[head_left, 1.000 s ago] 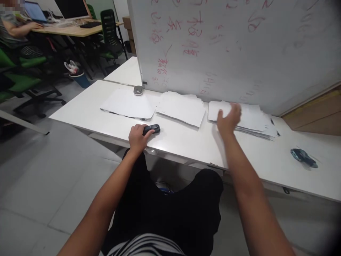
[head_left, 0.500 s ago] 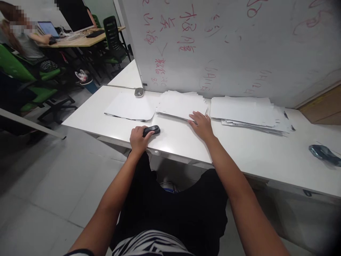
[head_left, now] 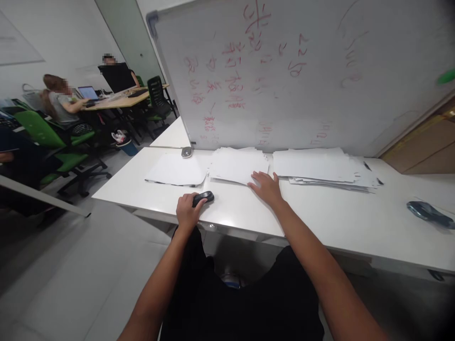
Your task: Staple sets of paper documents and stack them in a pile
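Observation:
My left hand (head_left: 188, 210) is closed around the rear of a black, rounded, stapler-like object (head_left: 205, 197) near the desk's front edge; its exact kind is unclear. My right hand (head_left: 266, 187) lies with fingers spread on the front right corner of the middle paper stack (head_left: 238, 163). Left of that stack is a thinner pile of white paper (head_left: 174, 169), with a grey computer mouse (head_left: 186, 151) at its back edge. A wider, uneven paper stack (head_left: 313, 163) sits to the right of my right hand.
The white desk (head_left: 337, 222) runs along a whiteboard (head_left: 302, 104) with red writing. On its right lies a dark teal object (head_left: 428, 213), near a cardboard box (head_left: 426, 137). Two people sit at a wooden desk (head_left: 121, 100) behind, with green chairs (head_left: 42, 137) and a blue bin (head_left: 128, 148).
The view has tilted upward, so the desk sits lower and more whiteboard shows. My left hand keeps its hold; my right hand stays at the middle stack's corner, its thumb spread wider.

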### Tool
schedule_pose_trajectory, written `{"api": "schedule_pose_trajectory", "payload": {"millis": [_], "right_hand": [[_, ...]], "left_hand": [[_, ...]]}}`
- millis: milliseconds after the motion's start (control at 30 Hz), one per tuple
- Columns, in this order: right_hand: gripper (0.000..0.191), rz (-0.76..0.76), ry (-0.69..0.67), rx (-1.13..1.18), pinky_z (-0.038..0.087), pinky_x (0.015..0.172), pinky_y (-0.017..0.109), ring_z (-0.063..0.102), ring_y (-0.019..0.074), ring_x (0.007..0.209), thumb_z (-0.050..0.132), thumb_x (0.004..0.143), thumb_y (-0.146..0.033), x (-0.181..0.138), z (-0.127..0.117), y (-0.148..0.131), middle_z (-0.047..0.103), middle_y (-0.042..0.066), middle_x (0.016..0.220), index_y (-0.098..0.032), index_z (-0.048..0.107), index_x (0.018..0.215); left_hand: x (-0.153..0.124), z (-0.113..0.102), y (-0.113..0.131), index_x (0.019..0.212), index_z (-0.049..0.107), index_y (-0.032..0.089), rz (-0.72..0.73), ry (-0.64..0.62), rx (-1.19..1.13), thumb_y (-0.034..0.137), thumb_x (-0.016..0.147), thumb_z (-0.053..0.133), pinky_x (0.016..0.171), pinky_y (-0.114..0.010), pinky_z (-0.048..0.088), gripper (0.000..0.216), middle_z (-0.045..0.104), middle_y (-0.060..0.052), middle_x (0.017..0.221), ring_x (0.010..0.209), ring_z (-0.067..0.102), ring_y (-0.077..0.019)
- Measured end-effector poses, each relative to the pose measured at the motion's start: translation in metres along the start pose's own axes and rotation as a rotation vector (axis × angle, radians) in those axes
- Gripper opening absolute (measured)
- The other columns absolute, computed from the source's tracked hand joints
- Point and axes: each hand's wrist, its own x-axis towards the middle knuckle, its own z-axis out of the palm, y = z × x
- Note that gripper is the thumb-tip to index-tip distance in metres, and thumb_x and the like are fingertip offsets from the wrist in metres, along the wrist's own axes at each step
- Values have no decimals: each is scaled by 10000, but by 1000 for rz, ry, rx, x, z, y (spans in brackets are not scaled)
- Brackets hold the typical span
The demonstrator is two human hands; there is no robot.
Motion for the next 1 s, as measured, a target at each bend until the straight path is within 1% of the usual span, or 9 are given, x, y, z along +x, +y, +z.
{"api": "schedule_pose_trajectory", "payload": {"millis": [100,200,267,367,467,667,833,933,1000], "right_hand": [[333,-15,26,-21,113,1123,600,520,282,1240,427,940,-380,0,3,0,618,67,1302,-261,633,1172],[361,-56,38,-51,102,1122,612,509,296,1247,467,921,-414,0,3,-1,601,83,1322,-257,609,1213],[367,-65,28,-63,120,1117,616,505,302,1246,477,916,-427,0,2,-1,589,88,1336,-266,607,1219],[332,-40,11,-45,165,1106,609,520,302,1226,466,924,-413,0,1,-2,600,76,1322,-291,632,1185],[311,-2,-9,-1,177,1112,594,526,289,1225,465,929,-396,1,0,-3,615,50,1307,-305,647,1163],[281,35,-34,75,117,1114,640,524,287,1243,468,930,-404,2,-1,-2,616,22,1302,-346,666,1120],[279,70,-61,134,21,1133,637,525,245,1261,434,953,-400,0,-3,-4,644,-9,1262,-319,691,1026],[299,34,-43,94,19,1143,623,525,226,1266,400,976,-361,0,-1,-5,657,-2,1244,-295,690,1009],[301,-20,-1,25,55,1157,591,556,208,1232,387,987,-321,0,3,-4,674,12,1216,-272,683,1008]], "left_hand": [[0,1,-1,1024,623,228,14,6,-4,512,870,539,851,-367,434,334,639,-85,976,938,551,-264],[0,1,-2,1021,621,247,6,17,-7,513,867,540,841,-377,442,317,639,-81,975,932,557,-271],[0,1,-2,1020,620,254,8,23,-14,513,865,543,839,-383,444,311,641,-81,976,931,558,-275],[-1,1,-2,1027,618,256,22,25,-24,507,868,542,851,-390,442,307,643,-82,981,936,557,-277],[-1,2,-3,1029,616,253,26,24,-20,511,871,534,846,-393,442,314,642,-85,982,935,558,-279],[-2,3,-5,1036,617,251,33,41,-19,519,868,534,828,-385,444,326,643,-88,985,936,557,-279],[-3,3,-4,1030,621,245,19,41,-17,516,873,530,824,-376,444,326,641,-91,981,939,565,-273],[-3,3,-3,1023,626,239,19,45,-13,514,868,541,826,-372,440,327,642,-90,976,933,562,-270],[-3,4,-4,1024,627,231,21,48,-9,518,866,547,825,-367,438,337,643,-86,976,928,558,-265]]}}
